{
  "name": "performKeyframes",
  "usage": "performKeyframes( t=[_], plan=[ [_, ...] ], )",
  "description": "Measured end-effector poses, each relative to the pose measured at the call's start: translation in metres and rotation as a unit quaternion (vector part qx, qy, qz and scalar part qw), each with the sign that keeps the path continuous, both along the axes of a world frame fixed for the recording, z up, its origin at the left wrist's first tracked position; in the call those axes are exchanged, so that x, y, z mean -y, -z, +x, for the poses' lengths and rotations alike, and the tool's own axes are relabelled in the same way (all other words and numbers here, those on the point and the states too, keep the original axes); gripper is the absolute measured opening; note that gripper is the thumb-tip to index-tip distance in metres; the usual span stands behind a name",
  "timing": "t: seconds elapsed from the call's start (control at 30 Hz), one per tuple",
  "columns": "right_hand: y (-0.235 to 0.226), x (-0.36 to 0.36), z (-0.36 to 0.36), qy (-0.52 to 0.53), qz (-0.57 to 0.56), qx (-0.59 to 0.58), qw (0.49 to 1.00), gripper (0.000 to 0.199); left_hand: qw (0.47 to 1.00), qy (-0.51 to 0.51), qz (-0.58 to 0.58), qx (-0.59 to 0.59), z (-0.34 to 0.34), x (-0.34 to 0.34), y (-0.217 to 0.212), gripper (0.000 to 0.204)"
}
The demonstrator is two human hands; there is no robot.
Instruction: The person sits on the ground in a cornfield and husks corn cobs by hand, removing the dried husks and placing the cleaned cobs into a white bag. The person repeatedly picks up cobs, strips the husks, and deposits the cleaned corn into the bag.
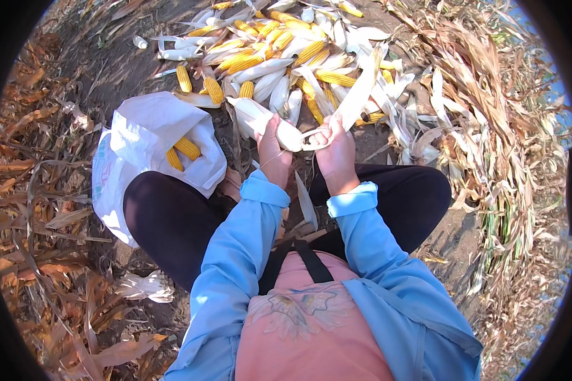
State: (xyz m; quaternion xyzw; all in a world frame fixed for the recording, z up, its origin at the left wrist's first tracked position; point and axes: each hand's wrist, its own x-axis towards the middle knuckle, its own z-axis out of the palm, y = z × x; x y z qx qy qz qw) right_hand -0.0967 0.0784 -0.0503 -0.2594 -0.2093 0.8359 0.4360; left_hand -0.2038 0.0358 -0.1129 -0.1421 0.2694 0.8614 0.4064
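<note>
Above my crossed legs, my left hand (274,151) is closed around an ear of corn (255,117) that is still wrapped in pale husk. My right hand (337,155) grips a long strip of white husk (361,92), which stretches up and away to the right. Between the two hands the husk joins at the ear's near end. Just beyond them lies a heap of corn (270,47), with bare yellow cobs and husked ears mixed together. Left of my knee, a white sack (133,130) lies with its mouth spread, and yellow cobs (185,149) show in it.
Dry corn stalks and leaves (499,133) are piled along the right side. More brown leaves (28,216) cover the ground at the left. A bunch of stripped husk (145,287) lies on the soil near my left knee.
</note>
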Motion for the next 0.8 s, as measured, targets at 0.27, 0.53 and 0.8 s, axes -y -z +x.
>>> performKeyframes(
  t=[0.27, 0.53, 0.8],
  plan=[
    [-0.025, 0.013, -0.007, -0.061, 0.026, -0.037, 0.997, 0.024, 0.992, 0.068, 0.063, 0.082, -0.017, 0.006, 0.007, 0.036],
    [-0.005, 0.053, -0.019, -0.065, 0.060, 0.122, 0.989, 0.025, 0.998, 0.044, -0.021, -0.038, -0.034, 0.005, 0.081, 0.034],
    [-0.040, 0.019, 0.028, 0.056, 0.129, 0.267, 0.953, 0.027, 0.963, -0.004, -0.076, -0.260, -0.061, 0.006, 0.005, 0.061]
  ],
)
